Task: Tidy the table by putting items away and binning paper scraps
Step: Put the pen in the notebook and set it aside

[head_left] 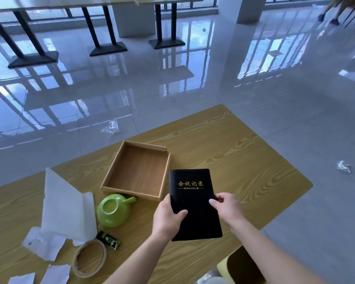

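Both hands, left (168, 219) and right (226, 210), hold the black leather-look notebook (193, 203) over the wood-grain worktop (244, 160). The shallow wooden tray (111, 181) lies beyond the left hand; the upturned green ceramic cup (113, 212), torn white paper sheets (66, 206) and tape ring (90, 258) lie left of it.

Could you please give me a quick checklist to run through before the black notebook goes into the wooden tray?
1. Grip: left hand and right hand both hold the black notebook: ok.
2. Wooden tray empty: ok.
3. Tray beside the notebook, path free: ok.
4. Notebook fits flat inside: cannot tell.
5. Green cup, upside down against the tray's near wall, out of the way: ok.
6. Paper scraps binned: not ok.
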The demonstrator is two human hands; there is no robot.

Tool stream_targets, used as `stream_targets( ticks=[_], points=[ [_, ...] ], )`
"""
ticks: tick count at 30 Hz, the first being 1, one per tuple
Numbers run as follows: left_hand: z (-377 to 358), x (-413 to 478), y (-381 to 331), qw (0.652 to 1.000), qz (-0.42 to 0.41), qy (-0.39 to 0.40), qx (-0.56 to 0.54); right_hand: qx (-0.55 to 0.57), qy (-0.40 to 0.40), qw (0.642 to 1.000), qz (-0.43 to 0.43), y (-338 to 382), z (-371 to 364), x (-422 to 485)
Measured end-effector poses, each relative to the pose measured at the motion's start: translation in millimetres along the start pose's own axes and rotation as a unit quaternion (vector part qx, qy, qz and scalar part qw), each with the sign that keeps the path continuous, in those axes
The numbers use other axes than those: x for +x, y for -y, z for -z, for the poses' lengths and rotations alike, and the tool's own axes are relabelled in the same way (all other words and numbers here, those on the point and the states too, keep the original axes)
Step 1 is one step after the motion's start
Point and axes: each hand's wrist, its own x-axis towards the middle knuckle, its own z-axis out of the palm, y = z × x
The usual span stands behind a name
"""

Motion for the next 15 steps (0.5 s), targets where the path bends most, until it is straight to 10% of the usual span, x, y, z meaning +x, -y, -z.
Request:
stream_targets(
  ticks=[15],
  points=[
    [-88.5,101.6,-79.9,0.998,0.056,-0.009,-0.012,-0.058,0.013,0.997,0.038,-4.6,89.7,139.7]
  ],
)
